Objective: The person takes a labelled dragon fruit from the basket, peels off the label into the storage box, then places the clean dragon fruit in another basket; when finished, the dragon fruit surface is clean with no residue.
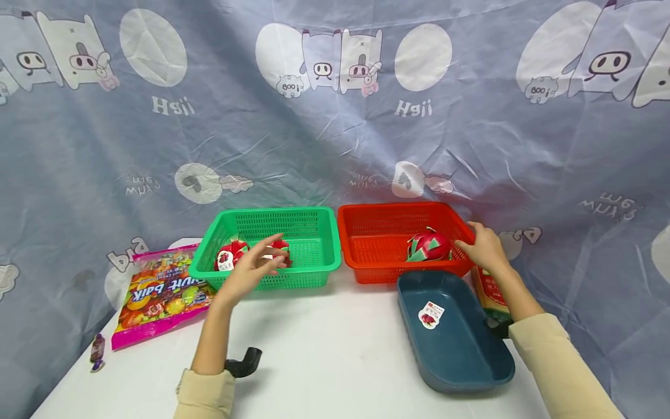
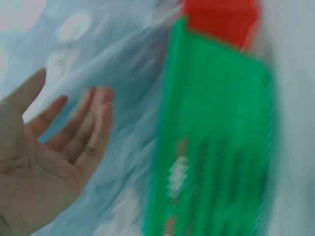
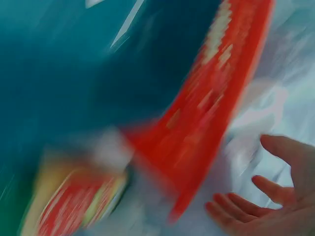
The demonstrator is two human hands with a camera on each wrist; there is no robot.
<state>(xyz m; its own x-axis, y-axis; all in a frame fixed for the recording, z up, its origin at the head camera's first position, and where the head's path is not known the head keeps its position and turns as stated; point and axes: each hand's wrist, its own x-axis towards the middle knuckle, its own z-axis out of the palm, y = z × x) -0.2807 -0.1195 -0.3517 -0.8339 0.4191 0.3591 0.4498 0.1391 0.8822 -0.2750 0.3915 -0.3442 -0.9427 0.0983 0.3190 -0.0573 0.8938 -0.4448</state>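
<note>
My left hand (image 1: 251,269) hovers by the front left of the green basket (image 1: 309,247), fingers spread and holding nothing. Inside that basket are two red dragon fruits (image 1: 238,249), partly covered by the hand and the front wall. The left wrist view shows the same hand (image 2: 54,162) with palm and loose fingers beside the blurred basket. Near the right end of the red basket (image 1: 374,247) is my right hand (image 1: 484,247), its fingers relaxed and empty. One red and green dragon fruit (image 1: 433,245) lies inside it. The right wrist view is blurred.
A dark blue basin (image 1: 466,349) with a dragon-fruit sticker (image 1: 431,315) stands before the red basket. A red and yellow package (image 1: 489,291) lies beyond it, partly under the right forearm. At left lie a fruit candy bag (image 1: 162,294) and a wrapped candy (image 1: 97,351). Patterned cloth hangs behind.
</note>
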